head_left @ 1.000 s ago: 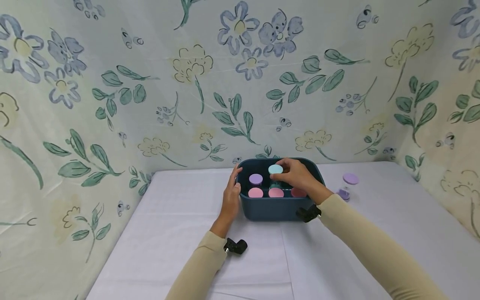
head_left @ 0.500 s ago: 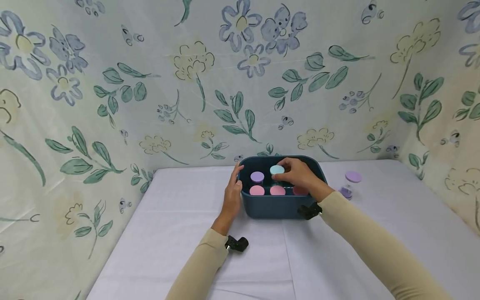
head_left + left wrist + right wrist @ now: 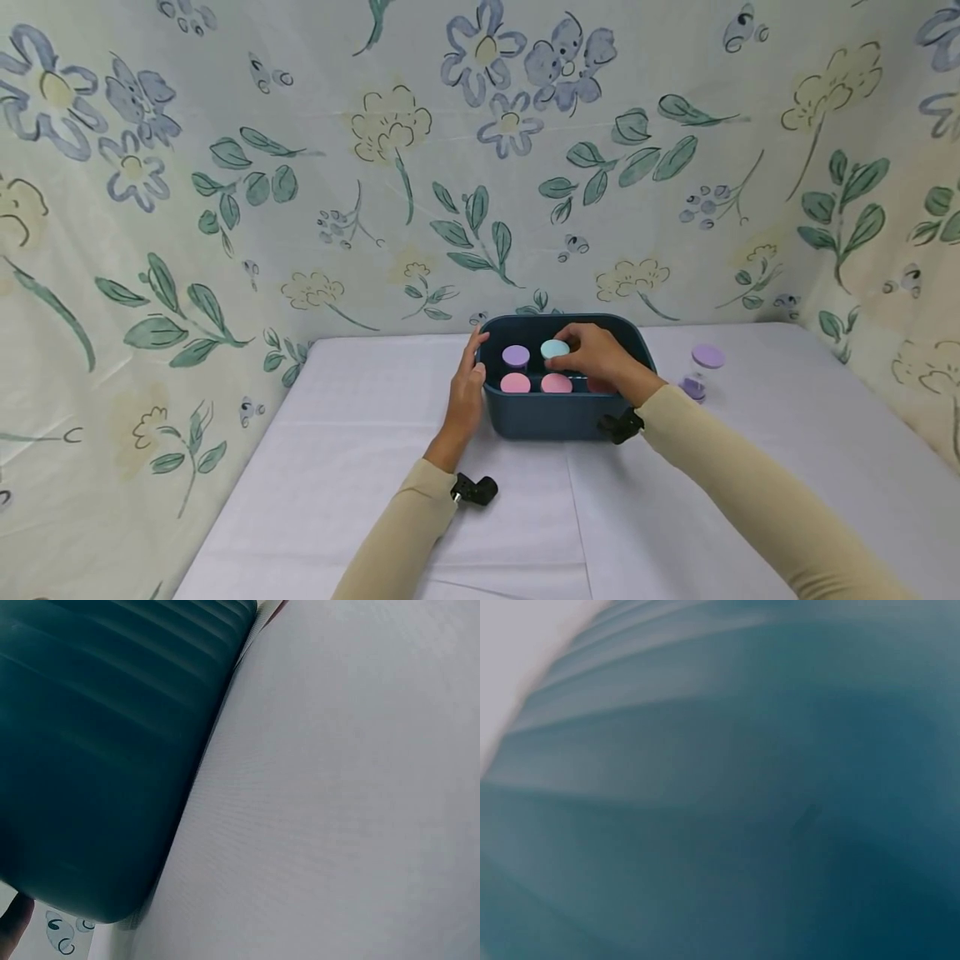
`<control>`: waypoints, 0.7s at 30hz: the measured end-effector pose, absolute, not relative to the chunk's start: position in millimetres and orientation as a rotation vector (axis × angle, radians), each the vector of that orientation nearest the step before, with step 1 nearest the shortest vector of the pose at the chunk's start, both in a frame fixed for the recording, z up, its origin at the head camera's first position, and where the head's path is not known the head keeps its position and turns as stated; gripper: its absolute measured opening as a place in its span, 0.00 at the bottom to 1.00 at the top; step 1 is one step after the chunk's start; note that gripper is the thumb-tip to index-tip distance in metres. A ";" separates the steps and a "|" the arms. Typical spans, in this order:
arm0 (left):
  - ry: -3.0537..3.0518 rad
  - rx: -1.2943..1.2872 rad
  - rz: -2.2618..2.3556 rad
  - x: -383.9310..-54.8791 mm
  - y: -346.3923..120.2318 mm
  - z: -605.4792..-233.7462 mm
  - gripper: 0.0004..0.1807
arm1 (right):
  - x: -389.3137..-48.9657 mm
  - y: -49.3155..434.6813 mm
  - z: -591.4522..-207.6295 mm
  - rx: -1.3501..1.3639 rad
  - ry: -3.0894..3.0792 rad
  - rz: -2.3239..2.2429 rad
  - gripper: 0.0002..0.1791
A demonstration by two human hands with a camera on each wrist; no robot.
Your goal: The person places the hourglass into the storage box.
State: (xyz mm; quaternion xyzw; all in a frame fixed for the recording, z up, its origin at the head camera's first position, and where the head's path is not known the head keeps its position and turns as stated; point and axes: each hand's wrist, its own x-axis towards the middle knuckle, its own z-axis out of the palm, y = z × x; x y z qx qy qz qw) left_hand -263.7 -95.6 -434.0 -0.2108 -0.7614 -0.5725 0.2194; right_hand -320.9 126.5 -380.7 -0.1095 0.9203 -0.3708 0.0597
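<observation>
A dark blue bin [image 3: 562,418] stands near the back of the table, with several lidded jars inside. In the head view, my right hand [image 3: 597,353] reaches over its right side and pinches a jar with a light blue lid [image 3: 553,347] by the lid. My left hand [image 3: 465,396] rests against the bin's left end, fingers extended along it. Left of the blue-lidded jar is a jar with a purple lid [image 3: 515,357]. Along the front are pink-lidded jars [image 3: 515,383], the rightmost partly covered by my right hand. The right wrist view shows only the bin's blurred wall [image 3: 667,750].
A clear jar with a purple lid [image 3: 707,357] and something purple at its bottom stands on the table to the right of the bin. A white cloth [image 3: 360,467] covers the table. Behind it hangs a flowered curtain [image 3: 300,208].
My right hand has lowered the blue-lidded jar a little deeper into the bin, still pinching it. My left hand has stayed at the bin's left end.
</observation>
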 end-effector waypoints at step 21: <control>-2.093 -0.576 -1.577 -253.8 -91.2 -434.3 0.30 | -315.5 129.9 -380.4 -0.333 2.769 -1.045 0.27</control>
